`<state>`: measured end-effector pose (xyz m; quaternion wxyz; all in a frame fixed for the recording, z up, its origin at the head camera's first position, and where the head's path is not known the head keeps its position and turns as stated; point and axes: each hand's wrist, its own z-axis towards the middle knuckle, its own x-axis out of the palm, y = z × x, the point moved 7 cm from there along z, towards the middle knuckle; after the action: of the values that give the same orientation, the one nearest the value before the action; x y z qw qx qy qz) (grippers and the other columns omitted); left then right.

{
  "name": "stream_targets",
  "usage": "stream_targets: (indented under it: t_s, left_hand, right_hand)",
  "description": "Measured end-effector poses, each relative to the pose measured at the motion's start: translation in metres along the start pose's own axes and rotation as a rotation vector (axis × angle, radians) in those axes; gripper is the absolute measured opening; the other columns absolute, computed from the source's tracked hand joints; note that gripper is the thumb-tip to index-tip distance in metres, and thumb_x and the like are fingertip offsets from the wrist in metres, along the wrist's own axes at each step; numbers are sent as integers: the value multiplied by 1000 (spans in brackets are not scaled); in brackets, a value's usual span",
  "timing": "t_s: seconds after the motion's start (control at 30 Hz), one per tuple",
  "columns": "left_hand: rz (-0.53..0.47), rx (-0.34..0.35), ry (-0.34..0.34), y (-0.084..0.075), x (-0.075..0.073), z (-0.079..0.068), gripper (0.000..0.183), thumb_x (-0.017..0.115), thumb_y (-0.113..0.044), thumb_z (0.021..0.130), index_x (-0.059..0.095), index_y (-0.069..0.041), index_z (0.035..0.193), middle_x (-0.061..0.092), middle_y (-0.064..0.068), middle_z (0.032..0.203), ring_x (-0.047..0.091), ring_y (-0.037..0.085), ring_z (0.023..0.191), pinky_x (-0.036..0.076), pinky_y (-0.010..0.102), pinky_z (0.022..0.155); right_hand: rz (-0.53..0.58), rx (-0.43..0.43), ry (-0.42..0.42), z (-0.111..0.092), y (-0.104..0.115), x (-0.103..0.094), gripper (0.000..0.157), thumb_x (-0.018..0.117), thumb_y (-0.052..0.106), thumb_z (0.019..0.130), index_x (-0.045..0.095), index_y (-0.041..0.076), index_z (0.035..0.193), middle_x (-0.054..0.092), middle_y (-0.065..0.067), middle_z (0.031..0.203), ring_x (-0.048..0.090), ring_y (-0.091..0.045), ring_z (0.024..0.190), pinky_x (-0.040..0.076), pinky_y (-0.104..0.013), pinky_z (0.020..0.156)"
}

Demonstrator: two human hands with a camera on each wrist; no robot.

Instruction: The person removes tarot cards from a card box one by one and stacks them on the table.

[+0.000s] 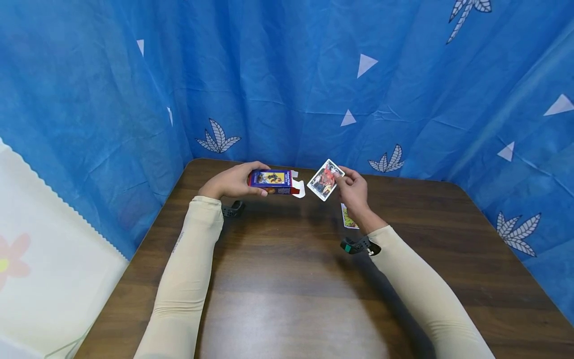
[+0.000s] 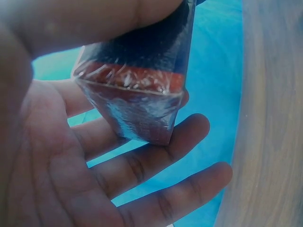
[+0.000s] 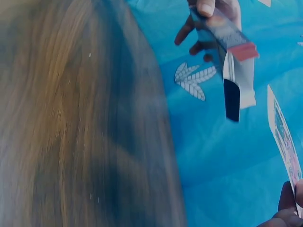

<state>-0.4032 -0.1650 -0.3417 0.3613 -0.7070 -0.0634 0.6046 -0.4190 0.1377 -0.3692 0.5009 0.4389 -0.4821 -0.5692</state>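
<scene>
My left hand grips a dark blue card box above the far part of the table, thumb on one side and fingers on the other. The box lies sideways, its open end with white flaps facing right. Shiny clear wrap covers its closed end in the left wrist view. Between thumb and fingers, my right hand pinches a white-bordered card with a colourful picture, tilted a short way right of the flaps. Under the right hand, a yellow-green card lies on the table, partly hidden by the wrist.
A dark brown wooden table spreads below both arms. Blue curtains with white leaf and triangle prints hang right behind its far edge and along the sides. A pale cloth with a flower hangs at the left.
</scene>
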Motion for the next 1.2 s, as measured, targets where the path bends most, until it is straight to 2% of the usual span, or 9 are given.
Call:
stream_targets:
  t_s: [0.1, 0.2, 0.43, 0.7, 0.9, 1.2]
  left_hand:
    - [-6, 2, 0, 0, 0, 0, 77, 79, -42, 82, 42, -20, 145, 50, 12, 139, 50, 32, 122, 47, 50, 103]
    - [-10, 1, 2, 0, 0, -1, 76, 79, -42, 82, 42, -20, 145, 50, 12, 139, 50, 32, 123, 47, 50, 103]
    - [-24, -13, 11, 0, 1, 0, 77, 79, -41, 82, 41, -20, 146, 48, 12, 140, 48, 32, 125, 47, 50, 104]
    - [-34, -10, 17, 0, 2, -1, 77, 78, -42, 82, 41, -20, 146, 48, 12, 141, 48, 32, 125, 47, 50, 105]
    - [-25, -10, 21, 1, 3, 0, 77, 78, -42, 82, 41, -20, 146, 48, 12, 140, 48, 32, 125, 46, 50, 105]
    - [-24, -17, 20, 2, 3, 1, 77, 78, -42, 82, 41, -19, 145, 48, 12, 141, 49, 32, 125, 47, 50, 105]
  right_hand:
    - [-66, -12, -26, 3, -1, -12, 39, 64, 23, 97, 57, 7, 131, 63, 12, 71, 35, -3, 44, 27, -18, 40]
    - [-163, -10, -15, 6, -4, -22, 38, 62, 22, 98, 57, 8, 132, 61, 10, 74, 38, -3, 48, 30, -18, 42]
    - [-446, -22, 48, 19, -15, -46, 37, 56, 19, 101, 58, 6, 135, 56, -2, 93, 49, -6, 73, 41, -17, 57]
    - [-650, 100, 82, 27, -40, -70, 35, 54, 17, 101, 59, 4, 133, 51, -8, 96, 46, -16, 81, 40, -22, 60]
    - [-730, 138, 95, 30, -52, -79, 33, 52, 15, 101, 59, 3, 131, 54, -12, 99, 49, -18, 81, 42, -24, 62]
    - [-768, 184, 132, 32, -65, -83, 31, 50, 13, 102, 58, 3, 130, 56, -15, 105, 53, -20, 84, 45, -25, 65]
